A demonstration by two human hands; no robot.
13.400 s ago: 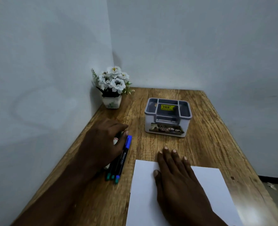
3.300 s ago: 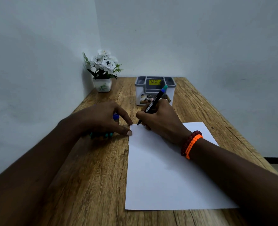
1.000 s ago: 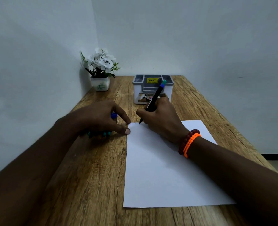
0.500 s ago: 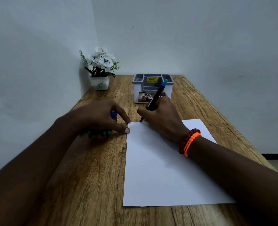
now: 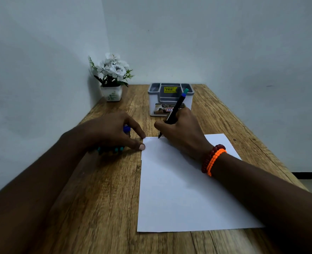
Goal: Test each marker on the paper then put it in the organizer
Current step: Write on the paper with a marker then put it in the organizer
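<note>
Right hand grip closed around marker, tip seemingly touching paper; left hand spread, pinning paper's corner.

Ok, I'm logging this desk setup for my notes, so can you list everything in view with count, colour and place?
table: one, brown wood, set in the wall corner
paper: one sheet, white, centre-right of the table, near edge
organizer: one, grey and white with a yellow sticker, far middle, no markers seen inside
flower pot: one, white pot with white flowers, far left corner
marker: one, black with teal end, tip at the paper's top edge
spare markers: count unclear, teal ends and a blue cap showing, under the left hand
bracelets: two, dark red and orange, right wrist
left hand: covers the spare markers, fingertips on the paper's corner
right hand: grips the marker
</note>
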